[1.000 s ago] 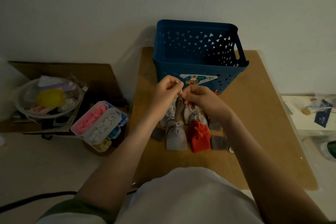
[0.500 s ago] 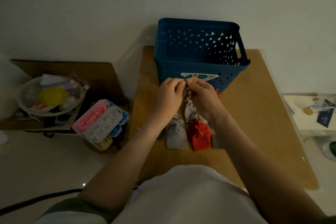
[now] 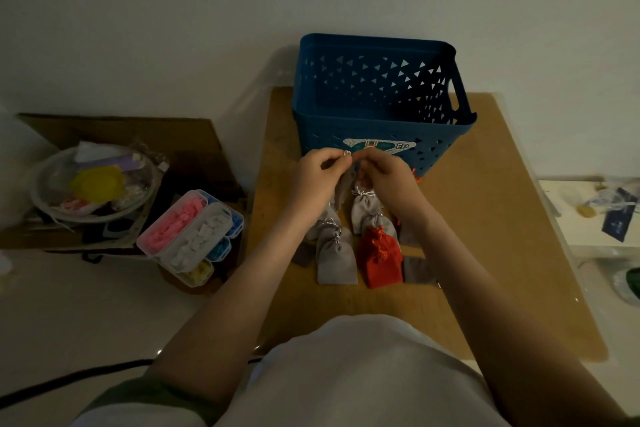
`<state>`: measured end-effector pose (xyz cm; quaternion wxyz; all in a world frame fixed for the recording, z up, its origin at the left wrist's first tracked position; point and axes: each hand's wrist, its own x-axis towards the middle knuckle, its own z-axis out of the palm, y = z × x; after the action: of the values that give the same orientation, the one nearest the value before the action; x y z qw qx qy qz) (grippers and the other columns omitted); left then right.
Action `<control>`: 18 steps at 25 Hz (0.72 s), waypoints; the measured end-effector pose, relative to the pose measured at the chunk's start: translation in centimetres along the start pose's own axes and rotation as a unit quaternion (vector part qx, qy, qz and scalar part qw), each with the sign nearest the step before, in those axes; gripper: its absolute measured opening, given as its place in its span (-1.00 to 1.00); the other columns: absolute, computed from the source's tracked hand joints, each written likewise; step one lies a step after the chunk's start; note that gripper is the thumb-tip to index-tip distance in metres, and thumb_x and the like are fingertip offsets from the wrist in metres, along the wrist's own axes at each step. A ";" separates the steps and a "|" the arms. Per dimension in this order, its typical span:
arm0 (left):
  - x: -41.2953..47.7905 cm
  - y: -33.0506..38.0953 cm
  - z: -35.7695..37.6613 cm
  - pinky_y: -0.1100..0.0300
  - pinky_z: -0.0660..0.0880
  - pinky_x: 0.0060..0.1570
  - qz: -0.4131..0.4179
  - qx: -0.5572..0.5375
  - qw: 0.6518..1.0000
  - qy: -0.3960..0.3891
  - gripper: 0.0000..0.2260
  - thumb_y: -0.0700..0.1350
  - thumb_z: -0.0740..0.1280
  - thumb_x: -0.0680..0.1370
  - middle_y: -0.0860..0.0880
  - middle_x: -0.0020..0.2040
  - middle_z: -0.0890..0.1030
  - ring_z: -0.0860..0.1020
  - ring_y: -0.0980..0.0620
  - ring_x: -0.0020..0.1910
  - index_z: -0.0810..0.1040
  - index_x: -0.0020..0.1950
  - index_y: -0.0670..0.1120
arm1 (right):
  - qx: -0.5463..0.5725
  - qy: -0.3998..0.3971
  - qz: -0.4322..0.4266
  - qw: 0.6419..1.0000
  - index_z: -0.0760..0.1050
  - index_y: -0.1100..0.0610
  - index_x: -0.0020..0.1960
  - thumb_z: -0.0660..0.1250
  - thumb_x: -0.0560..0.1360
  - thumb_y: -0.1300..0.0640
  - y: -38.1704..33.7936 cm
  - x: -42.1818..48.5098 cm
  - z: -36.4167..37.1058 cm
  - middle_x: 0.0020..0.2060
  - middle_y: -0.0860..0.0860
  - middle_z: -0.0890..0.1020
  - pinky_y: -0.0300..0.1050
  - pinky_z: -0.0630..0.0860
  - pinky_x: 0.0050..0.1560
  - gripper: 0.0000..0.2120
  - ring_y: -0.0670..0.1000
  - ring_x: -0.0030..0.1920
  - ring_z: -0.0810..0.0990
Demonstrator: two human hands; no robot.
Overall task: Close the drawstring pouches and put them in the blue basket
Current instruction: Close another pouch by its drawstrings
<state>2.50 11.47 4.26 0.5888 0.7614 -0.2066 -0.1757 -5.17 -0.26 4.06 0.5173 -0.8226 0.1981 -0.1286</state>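
Step in hand: cinching. Left hand [image 3: 320,177] and right hand [image 3: 388,180] meet at frame centre, just below the blue basket [image 3: 377,128], fingertips pinched on the cords of a grey pouch [image 3: 344,185] hanging between them; dim light, so probably pulling it shut. Basket looks empty. More grey pouches [image 3: 336,258] and a red pouch [image 3: 380,258] lie on the brown table [image 3: 502,236] below the hands. Next: finish the pull, lift over the near rim, drop in.

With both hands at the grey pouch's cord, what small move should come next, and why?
Probably pull the cord ends apart to cinch it: both the left hand and right hand pinch at the top of the hanging grey fabric pouch, just before the blue plastic basket.
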 end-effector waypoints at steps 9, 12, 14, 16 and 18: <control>-0.5 1.6 -1.2 0.31 0.51 -0.31 -0.101 -0.314 0.936 -0.127 -0.83 -0.22 0.20 0.61 0.00 -0.24 0.61 0.58 0.17 -0.31 0.55 -0.11 -0.15 | -0.052 0.012 0.016 0.998 0.44 0.45 -0.11 0.11 0.60 0.35 -0.5 -0.3 -1.0 -0.32 0.11 0.46 -0.33 0.31 -0.31 -0.79 -0.19 -0.38 0.41; -0.5 1.7 -1.9 0.29 0.51 -0.33 -0.128 -0.283 0.937 -0.157 -0.85 -0.21 0.22 0.60 0.03 -0.30 0.61 0.56 0.13 -0.32 0.58 -0.07 -0.11 | 0.060 -0.009 0.065 0.996 0.39 0.34 -0.16 0.08 0.64 0.28 -1.1 -0.7 -1.3 -0.36 0.06 0.36 -0.41 0.28 -0.40 -0.76 -0.23 -0.49 0.33; -0.2 1.6 -1.9 0.29 0.50 -0.30 -0.108 -0.173 0.964 -0.172 -0.84 -0.21 0.23 0.60 0.02 -0.26 0.60 0.56 0.14 -0.30 0.61 0.01 -0.07 | 0.112 -0.027 0.084 0.990 0.37 0.24 -0.19 0.06 0.66 0.23 -1.2 -0.9 -1.5 -0.39 0.01 0.33 -0.38 0.26 -0.43 -0.73 -0.22 -0.50 0.31; 0.0 1.3 -1.5 0.28 0.51 -0.20 -0.085 -0.071 0.979 -0.169 -0.85 -0.19 0.26 0.59 -0.02 -0.17 0.62 0.58 0.10 -0.19 0.58 0.10 -0.04 | 0.133 -0.035 0.080 0.987 0.36 0.16 -0.22 0.07 0.66 0.18 -1.3 -1.0 -1.7 -0.39 0.01 0.34 -0.35 0.27 -0.42 -0.71 -0.20 -0.48 0.31; 0.1 1.0 -1.1 0.23 0.51 -0.12 -0.095 -0.028 0.985 -0.142 -0.91 -0.19 0.31 0.57 -0.05 -0.13 0.63 0.60 0.05 -0.11 0.54 0.05 -0.05 | 0.113 -0.042 0.054 0.991 0.39 0.17 -0.20 0.12 0.65 0.18 -1.3 -1.2 -1.9 -0.36 0.01 0.38 -0.37 0.30 -0.37 -0.74 -0.20 -0.44 0.34</control>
<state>3.06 12.08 5.45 0.5552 0.7283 -0.2092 -0.3428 -6.74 -0.75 6.06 0.6208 -0.7518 0.2044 -0.0877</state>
